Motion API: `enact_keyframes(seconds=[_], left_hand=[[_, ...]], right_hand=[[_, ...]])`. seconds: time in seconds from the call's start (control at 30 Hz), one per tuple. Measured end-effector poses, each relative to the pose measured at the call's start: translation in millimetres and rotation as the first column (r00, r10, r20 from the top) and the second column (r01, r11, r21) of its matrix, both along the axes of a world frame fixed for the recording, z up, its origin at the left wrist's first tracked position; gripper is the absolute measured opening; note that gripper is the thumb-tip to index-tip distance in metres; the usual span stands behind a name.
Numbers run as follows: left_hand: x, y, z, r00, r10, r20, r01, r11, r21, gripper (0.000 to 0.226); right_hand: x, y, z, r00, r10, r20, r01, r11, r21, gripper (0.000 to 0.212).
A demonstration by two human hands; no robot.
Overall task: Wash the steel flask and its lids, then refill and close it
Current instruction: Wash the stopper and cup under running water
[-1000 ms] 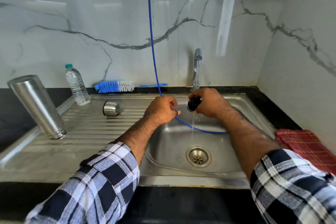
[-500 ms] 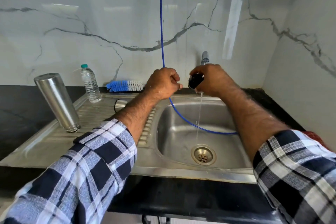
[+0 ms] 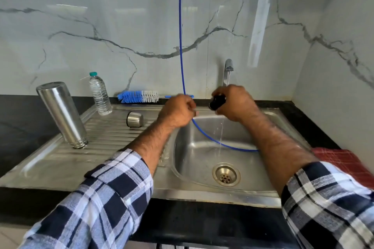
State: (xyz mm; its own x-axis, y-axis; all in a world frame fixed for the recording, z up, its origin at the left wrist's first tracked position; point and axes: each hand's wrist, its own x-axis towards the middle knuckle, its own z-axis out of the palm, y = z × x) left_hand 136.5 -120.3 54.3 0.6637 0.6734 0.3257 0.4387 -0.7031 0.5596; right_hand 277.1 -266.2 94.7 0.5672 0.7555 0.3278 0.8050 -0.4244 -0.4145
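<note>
Leftmost, the steel flask point(image 3: 61, 114) is stood mouth-down on the drainboard point(image 3: 113, 139), tilted, near the black worktop point(image 3: 18, 125) edge. Beside it a water bottle point(image 3: 100, 94), steel cap point(image 3: 135, 119) and brush point(image 3: 138, 96) are seen. The left hand point(image 3: 178, 112) is clenched, grasping nothing visible; the black lid point(image 3: 217, 101) is gripped by the right hand point(image 3: 235, 103) under the tap point(image 3: 228, 70), over the sink point(image 3: 202, 147). A blue hose point(image 3: 182, 46) hangs between.

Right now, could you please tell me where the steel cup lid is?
The steel cup lid lies on its side on the draining board, left of the left hand, between the plastic water bottle and the basin.
</note>
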Motion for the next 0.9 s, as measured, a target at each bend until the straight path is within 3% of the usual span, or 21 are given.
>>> enact_keyframes(seconds=[0.2,0.23,0.27,0.33,0.37,0.4,0.5,0.6,0.63,0.67,0.7,0.73,0.77,0.8,0.9], left_hand=[[6,2,29,0.889,0.070,0.453,-0.135,0.984,0.113,0.017],[6,6,17,0.905,0.081,0.418,-0.151,0.979,0.137,0.016],[4,11,2,0.955,0.088,0.282,-0.129,0.983,0.131,0.014],[-4,14,-28,0.995,0.037,-0.096,-0.037,0.999,0.011,0.011],[-9,15,-38,0.985,0.003,-0.173,-0.010,0.999,-0.036,0.013],[-14,16,-41,0.987,-0.002,-0.163,-0.008,0.998,-0.058,0.014],[-21,21,-25,0.999,0.012,0.042,-0.010,0.999,-0.044,0.014],[-26,21,-2,0.926,0.111,0.362,-0.123,0.992,0.009,0.010],[-27,22,-4,0.908,0.144,0.392,-0.168,0.985,0.028,0.007],[-33,25,-9,0.931,0.163,0.325,-0.189,0.981,0.048,0.006],[-37,28,-19,0.972,0.172,0.158,-0.182,0.982,0.054,0.008],[-43,29,-29,0.984,0.180,-0.013,-0.179,0.983,0.037,0.011],[-55,31,-35,0.978,0.193,-0.085,-0.193,0.981,0.006,0.009],[-64,33,-39,0.976,0.209,-0.064,-0.211,0.977,-0.030,0.005],[-94,51,-36,0.923,0.348,0.165,-0.336,0.937,-0.097,0.008]], right_hand=[[-3,10,14,0.995,-0.030,0.097,-0.009,0.924,0.382,0.053],[-6,13,3,0.994,-0.029,0.102,-0.015,0.912,0.409,0.050],[-10,15,-9,0.995,-0.007,0.096,-0.028,0.936,0.352,0.046],[-19,16,-33,0.998,0.056,0.027,-0.056,0.998,0.001,0.041],[-22,16,-43,0.998,0.063,-0.011,-0.064,0.991,-0.117,0.043],[-22,15,-46,0.998,0.050,-0.033,-0.054,0.990,-0.130,0.044],[-19,25,-29,0.999,0.039,0.000,-0.039,0.999,0.028,0.047],[-22,36,-13,1.000,0.016,0.010,-0.018,0.969,0.247,0.049],[-26,37,-17,1.000,0.014,0.008,-0.015,0.944,0.330,0.046],[-30,41,-25,1.000,0.025,0.017,-0.030,0.936,0.349,0.041],[-35,43,-37,0.999,0.047,0.013,-0.049,0.963,0.266,0.035],[-38,45,-50,0.997,0.070,-0.012,-0.068,0.992,0.108,0.032],[-43,48,-60,0.995,0.082,-0.059,-0.084,0.996,-0.037,0.032],[-44,50,-67,0.991,0.070,-0.111,-0.080,0.993,-0.083,0.036],[-58,74,-67,0.977,0.094,-0.191,-0.090,0.995,0.032,0.047]])
